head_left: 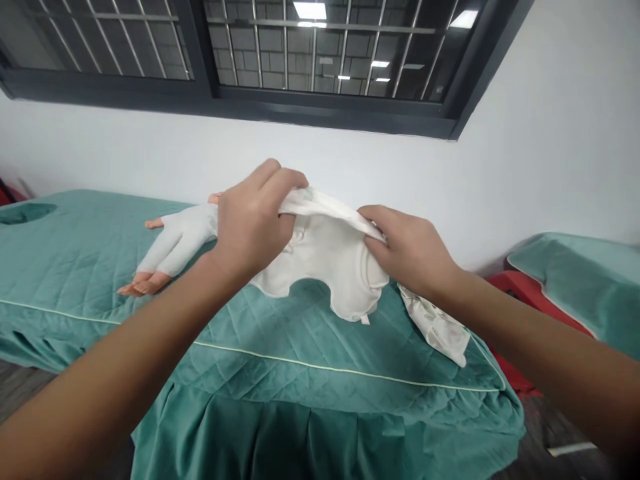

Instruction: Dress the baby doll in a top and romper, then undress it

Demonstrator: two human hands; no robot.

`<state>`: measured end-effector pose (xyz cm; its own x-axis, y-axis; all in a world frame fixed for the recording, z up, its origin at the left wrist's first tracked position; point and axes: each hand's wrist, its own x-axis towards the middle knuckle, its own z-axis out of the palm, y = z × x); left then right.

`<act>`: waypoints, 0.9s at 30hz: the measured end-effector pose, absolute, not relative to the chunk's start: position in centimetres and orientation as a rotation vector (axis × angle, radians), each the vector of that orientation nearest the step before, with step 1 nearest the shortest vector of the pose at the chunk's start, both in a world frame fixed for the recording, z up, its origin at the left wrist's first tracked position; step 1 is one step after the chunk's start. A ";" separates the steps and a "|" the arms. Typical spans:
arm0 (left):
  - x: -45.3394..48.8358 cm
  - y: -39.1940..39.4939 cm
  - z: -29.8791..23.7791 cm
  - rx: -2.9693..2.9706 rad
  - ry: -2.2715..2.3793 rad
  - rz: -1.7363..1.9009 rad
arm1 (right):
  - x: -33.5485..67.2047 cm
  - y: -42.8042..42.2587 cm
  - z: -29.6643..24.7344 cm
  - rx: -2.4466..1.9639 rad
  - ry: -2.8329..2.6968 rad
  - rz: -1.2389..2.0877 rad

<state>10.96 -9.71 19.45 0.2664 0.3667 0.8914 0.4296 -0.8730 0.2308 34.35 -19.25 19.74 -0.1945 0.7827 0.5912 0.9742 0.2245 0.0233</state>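
Observation:
Between my two hands a soft white cloth piece (320,250) is stretched above the bed. It looks padded, has a curved cut-out along its lower edge and a small tag at the lower right; I cannot tell its exact kind. My left hand (260,213) pinches its upper left edge. Its upper right edge is gripped between the thumb and fingers of my right hand (407,247). Left of my left hand, a doll (175,240) in a white outfit lies on the bed, its head hidden behind that hand.
A green quilted cover (300,347) with pale piping lies over the bed. Near the right end rests a pale patterned cloth (437,327). Beyond it stands a red piece of furniture (520,287) under another green cover (585,280). A white wall and barred window (320,53) rise behind.

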 end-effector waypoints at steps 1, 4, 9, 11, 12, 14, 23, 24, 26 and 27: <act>10.8 -9.8 19.7 -2.382 -0.761 -1.706 | 34.4 -19.3 19.8 -1.605 -2.022 -0.592; 10.2 -9.7 20.2 -2.170 -0.671 -1.697 | 34.6 -19.2 19.9 -1.626 -1.959 -0.635; 9.6 -9.0 20.2 -2.091 -0.535 -1.785 | 33.1 -20.2 19.6 -1.757 -2.017 -0.307; 9.7 -8.8 20.2 -2.089 -0.491 -1.825 | 32.4 -21.0 19.8 -1.725 -2.029 -0.119; 9.7 -8.7 20.2 -2.094 -0.477 -1.851 | 32.2 -21.3 19.9 -1.699 -2.022 -0.059; 9.7 -8.5 20.2 -2.116 -0.478 -1.903 | 32.1 -21.9 20.2 -1.668 -1.996 -0.024; 9.7 -8.7 19.6 -2.161 -0.595 -1.769 | 33.0 -22.5 21.1 -1.930 -1.921 -0.160; 9.7 -9.1 19.6 -2.169 -0.639 -1.743 | 33.1 -22.4 21.2 -2.002 -1.917 -0.221; 9.8 -9.8 19.5 -2.180 -0.727 -1.685 | 33.5 -22.2 21.4 -2.127 -1.906 -0.354; 9.9 -10.1 19.5 -2.181 -0.760 -1.641 | 33.8 -22.1 21.5 -2.175 -1.900 -0.423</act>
<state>9.92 -10.06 19.54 0.2046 0.2275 0.9520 0.5789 -0.8124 0.0698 33.76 -22.06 21.47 0.1219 0.9261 0.3571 0.9901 -0.1386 0.0215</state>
